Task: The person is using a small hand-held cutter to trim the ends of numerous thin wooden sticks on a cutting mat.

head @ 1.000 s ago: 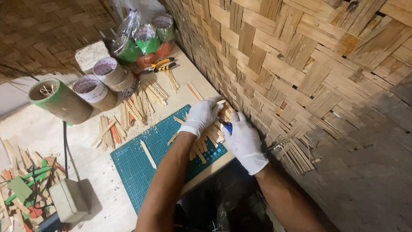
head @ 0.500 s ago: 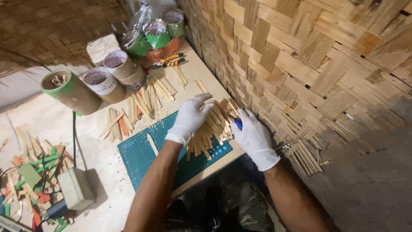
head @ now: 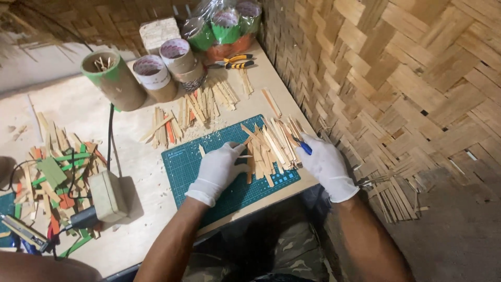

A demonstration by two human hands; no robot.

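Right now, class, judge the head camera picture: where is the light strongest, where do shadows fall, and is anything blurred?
Head view: light falls brightest on the woven wall and the white-gloved left hand and right hand; the box throws a soft shadow rightwards on the table; the space under the table is dark; the sticks on the cutting mat look sharp.

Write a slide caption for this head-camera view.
Gloved left hand presses bamboo strips on a green cutting mat; right hand grips a blue-handled tool.
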